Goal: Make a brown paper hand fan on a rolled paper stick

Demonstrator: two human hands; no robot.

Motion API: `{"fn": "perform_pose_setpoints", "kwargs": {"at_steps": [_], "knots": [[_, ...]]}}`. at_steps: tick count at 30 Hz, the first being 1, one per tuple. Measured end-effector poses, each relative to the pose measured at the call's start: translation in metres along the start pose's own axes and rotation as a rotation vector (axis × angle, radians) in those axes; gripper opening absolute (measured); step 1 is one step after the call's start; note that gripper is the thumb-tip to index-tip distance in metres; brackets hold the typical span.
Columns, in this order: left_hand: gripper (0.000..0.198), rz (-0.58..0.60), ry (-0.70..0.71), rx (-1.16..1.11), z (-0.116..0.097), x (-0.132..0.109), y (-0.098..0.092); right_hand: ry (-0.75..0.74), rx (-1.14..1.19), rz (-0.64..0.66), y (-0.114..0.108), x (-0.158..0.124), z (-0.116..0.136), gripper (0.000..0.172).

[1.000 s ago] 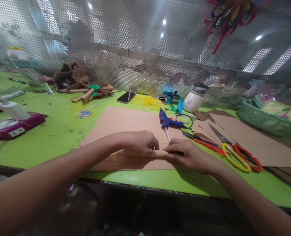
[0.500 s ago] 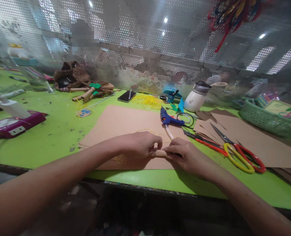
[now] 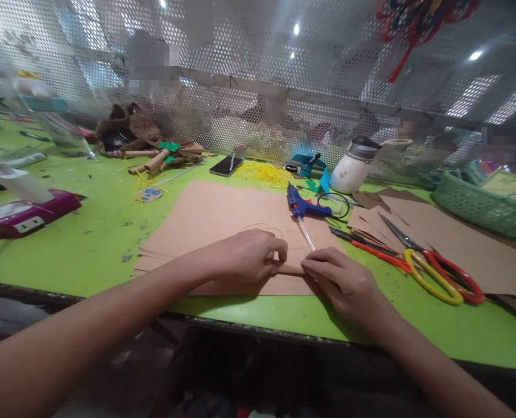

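Note:
A thin brown paper roll (image 3: pixel 293 269) lies across the sheets of brown paper (image 3: pixel 223 212) near the table's front edge. My left hand (image 3: pixel 251 255) grips its left part, fingers curled and thumb against it. At the roll's right end my right hand (image 3: pixel 342 276) pinches it between thumb and fingertips. Thin yellow string (image 3: pixel 262 225) loops over the paper just beyond my left hand. Above my right hand, a blue glue gun (image 3: pixel 299 203) rests on the paper with a clear glue stick (image 3: pixel 306 233) sticking out of its back.
Scissors with yellow and red handles (image 3: pixel 434 273) and an orange-handled pair (image 3: pixel 379 255) lie at the right, beside a green basket (image 3: pixel 471 200). A white bottle (image 3: pixel 351 168), yellow shreds (image 3: pixel 264 174) and a phone (image 3: pixel 226 165) stand farther back. At left sits a purple power strip (image 3: pixel 31 215).
My right hand has shifted slightly right along the paper roll, and more of the roll shows between my hands. My left hand stays nearly in place. The view has shifted a little.

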State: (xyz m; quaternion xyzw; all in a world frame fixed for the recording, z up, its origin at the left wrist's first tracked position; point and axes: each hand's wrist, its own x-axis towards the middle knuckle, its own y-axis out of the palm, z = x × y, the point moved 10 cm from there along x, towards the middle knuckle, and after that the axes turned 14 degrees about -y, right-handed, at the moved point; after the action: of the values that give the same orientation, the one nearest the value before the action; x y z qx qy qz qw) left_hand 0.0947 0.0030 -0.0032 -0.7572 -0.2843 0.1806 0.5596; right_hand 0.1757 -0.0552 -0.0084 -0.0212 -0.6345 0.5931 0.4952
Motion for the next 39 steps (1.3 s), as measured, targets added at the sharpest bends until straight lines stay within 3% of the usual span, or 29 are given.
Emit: {"fn": "perform_pose_setpoints", "kwargs": {"at_steps": [5,12,20,29,34,39], "knots": [[0.015,-0.06,0.053,-0.006,-0.004,-0.006,-0.001,-0.054,-0.021,0.032,-0.001,0.005,0.004,0.017],[0.016,-0.037,0.053,-0.034,-0.005,-0.007,0.004,-0.047,-0.025,0.084,0.005,0.004,0.005,0.02],[0.015,-0.044,0.056,-0.038,-0.005,-0.009,0.005,-0.097,-0.221,0.203,0.013,0.014,0.017,0.018],[0.016,-0.065,0.082,-0.052,-0.005,-0.009,0.006,-0.126,-0.14,0.169,0.021,0.023,0.015,0.021],[0.018,-0.075,0.065,-0.08,-0.006,-0.008,0.002,-0.185,-0.137,0.219,0.025,0.025,0.014,0.024],[0.013,0.073,0.043,-0.023,0.002,-0.003,0.004,-0.187,-0.135,0.197,0.026,0.023,0.015,0.024]]}}
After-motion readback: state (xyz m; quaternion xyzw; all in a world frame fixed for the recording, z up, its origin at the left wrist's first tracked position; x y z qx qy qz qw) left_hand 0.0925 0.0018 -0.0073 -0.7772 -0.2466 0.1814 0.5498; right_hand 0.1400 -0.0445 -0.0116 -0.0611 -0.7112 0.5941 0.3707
